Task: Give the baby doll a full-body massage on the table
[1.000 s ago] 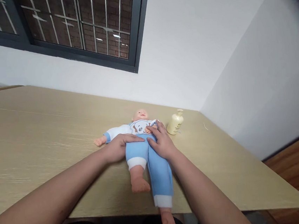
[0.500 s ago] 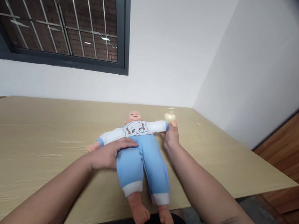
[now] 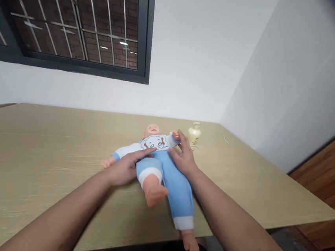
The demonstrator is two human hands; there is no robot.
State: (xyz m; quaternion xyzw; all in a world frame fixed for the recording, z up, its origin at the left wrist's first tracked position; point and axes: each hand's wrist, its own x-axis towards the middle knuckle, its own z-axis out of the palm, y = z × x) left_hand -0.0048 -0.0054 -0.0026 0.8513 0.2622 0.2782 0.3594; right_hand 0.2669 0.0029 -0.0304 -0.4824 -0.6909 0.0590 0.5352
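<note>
A baby doll [image 3: 177, 187] in a white and blue outfit lies on its back on the table, its head away from me. An elephant face [image 3: 156, 143] is printed on its chest. My left hand [image 3: 127, 168] is around the doll's hip, with long fingers reaching over the belly; part of this hand is hidden behind the raised leg. That leg points its bare foot [image 3: 154, 192] up towards me. At the other side, my right hand [image 3: 185, 157] holds the doll's bent arm between thumb and fingers.
A cream pump bottle [image 3: 194, 135] stands just beyond my right hand. A thin pale strand [image 3: 225, 139] lies on the table [image 3: 53, 144] further right. Behind are a white wall and a barred window [image 3: 87, 34]. The doll's lowered foot hangs past the front table edge.
The leg by my left hand has risen off the table edge. My right hand has drawn the doll's outstretched arm inward, bending it up, which uncovers more of the bottle.
</note>
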